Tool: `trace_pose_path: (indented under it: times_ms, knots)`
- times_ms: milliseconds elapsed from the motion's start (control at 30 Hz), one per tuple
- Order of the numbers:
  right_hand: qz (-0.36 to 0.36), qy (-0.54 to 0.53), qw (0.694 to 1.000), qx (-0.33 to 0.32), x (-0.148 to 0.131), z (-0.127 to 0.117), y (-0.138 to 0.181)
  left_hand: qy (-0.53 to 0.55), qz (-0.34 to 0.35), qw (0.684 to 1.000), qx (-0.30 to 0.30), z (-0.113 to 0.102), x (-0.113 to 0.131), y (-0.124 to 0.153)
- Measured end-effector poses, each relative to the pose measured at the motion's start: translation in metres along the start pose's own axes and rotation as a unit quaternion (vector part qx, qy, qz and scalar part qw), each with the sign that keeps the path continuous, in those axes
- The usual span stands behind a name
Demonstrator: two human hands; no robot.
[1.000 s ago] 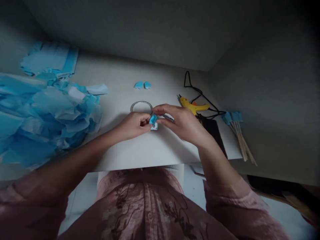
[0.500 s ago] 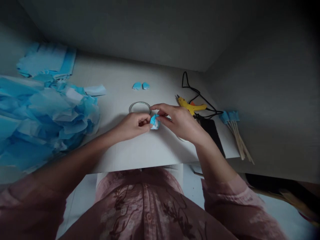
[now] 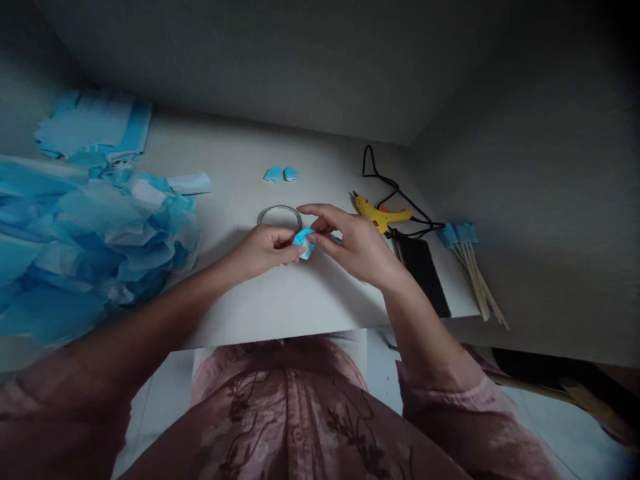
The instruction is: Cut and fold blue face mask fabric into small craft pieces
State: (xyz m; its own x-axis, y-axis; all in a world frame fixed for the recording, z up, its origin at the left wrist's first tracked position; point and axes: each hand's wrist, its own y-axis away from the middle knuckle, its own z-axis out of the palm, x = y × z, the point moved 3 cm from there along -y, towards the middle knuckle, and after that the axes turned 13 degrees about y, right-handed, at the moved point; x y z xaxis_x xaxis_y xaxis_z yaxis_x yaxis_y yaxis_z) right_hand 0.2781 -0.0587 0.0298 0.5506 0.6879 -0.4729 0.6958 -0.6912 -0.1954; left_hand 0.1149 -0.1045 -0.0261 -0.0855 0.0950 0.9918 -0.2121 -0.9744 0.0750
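Over the middle of the white table [image 3: 280, 300], my left hand [image 3: 265, 248] and my right hand [image 3: 350, 243] meet on a small folded piece of blue paper [image 3: 303, 240]. The left hand's fingers are curled and pinch the paper's left side. On the other side, the right thumb and middle fingers pinch it while the index finger arches over the top. Just behind the hands lies a round tape ring [image 3: 279, 214] flat on the table. Two small blue paper pieces [image 3: 281, 174] lie side by side farther back.
A large heap of blue tissue paper [image 3: 85, 233] fills the table's left side. A yellow glue gun [image 3: 383, 215] with a black cord [image 3: 395, 183] lies to the right, beside a black flat object [image 3: 423, 267]. Wooden sticks with blue paper tips [image 3: 473, 267] rest at the right edge. Grey walls close the corner.
Both hands stayed together on the blue paper piece. The right hand's fingers shifted and its index finger lifted higher; the paper turned slightly between the fingers.
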Motion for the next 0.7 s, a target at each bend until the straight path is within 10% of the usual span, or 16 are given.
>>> trace_pose_path:
  times_ms: [300,700]
  knots:
    - [0.046,-0.334,0.94,-0.054,0.023,0.017,0.001,0.051,-0.015,0.999,0.0,-0.005,0.004,0.002]
    - [0.07,-0.343,0.936,-0.023,0.022,0.02,0.002,0.016,-0.008,0.999,-0.03,-0.009,0.008,-0.001]
